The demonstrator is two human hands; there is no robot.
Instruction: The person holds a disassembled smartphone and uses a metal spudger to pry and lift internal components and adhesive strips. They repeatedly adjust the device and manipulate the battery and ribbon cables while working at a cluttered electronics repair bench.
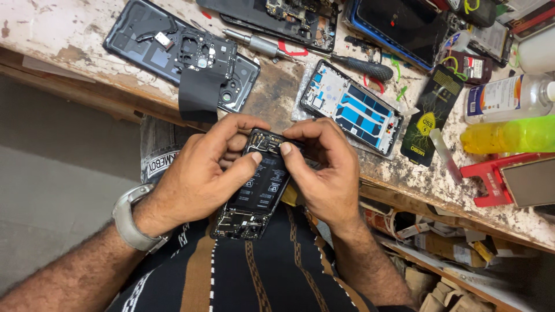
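Observation:
An opened black phone (257, 188) with its back cover off shows a dark battery and circuit boards. My left hand (199, 173) grips its left side, thumb resting on the battery. My right hand (326, 167) holds the right edge, its thumb and forefinger pinching at the upper board near the phone's top. The phone is held above my lap, just in front of the worn workbench (75, 34) edge. A metal watch (130, 222) is on my left wrist.
On the bench lie another opened phone (179, 60), a phone frame with blue inner parts (352, 107), a black-handled screwdriver (361, 68), a silver screwdriver (254, 41), a yellow-green bottle (509, 136), a clear bottle (509, 98) and a red holder (491, 179). A cluttered shelf (451, 248) sits below.

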